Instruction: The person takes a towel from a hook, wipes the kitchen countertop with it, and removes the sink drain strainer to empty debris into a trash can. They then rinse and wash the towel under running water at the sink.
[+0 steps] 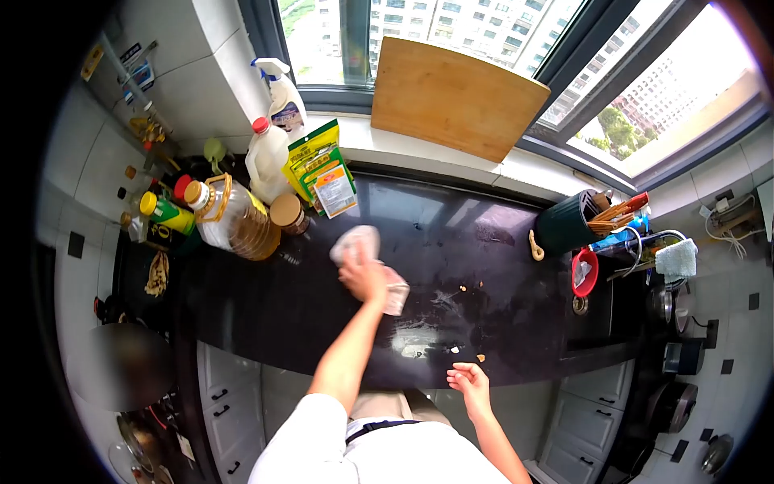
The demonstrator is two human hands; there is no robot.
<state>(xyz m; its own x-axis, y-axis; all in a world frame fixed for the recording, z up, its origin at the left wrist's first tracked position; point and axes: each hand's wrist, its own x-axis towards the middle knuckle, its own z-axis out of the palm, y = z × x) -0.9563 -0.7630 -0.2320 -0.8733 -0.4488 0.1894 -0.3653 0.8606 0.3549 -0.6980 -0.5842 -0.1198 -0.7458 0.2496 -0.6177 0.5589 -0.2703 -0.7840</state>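
Observation:
My left hand presses a pale cloth on the black countertop, left of the middle. The cloth sticks out on both sides of the hand, slightly blurred. My right hand hovers at the counter's front edge with nothing in it, its fingers loosely bent and apart. Near its fingertips lie a small white scrap and an orange-brown scrap. Small crumbs are farther back. A shiny wet-looking patch shows between the two hands.
Seasoning packets, a brown-lidded jar, an oil bottle and a white jug stand back left. A cutting board leans at the window. At right are a dark utensil holder, red basket and sink.

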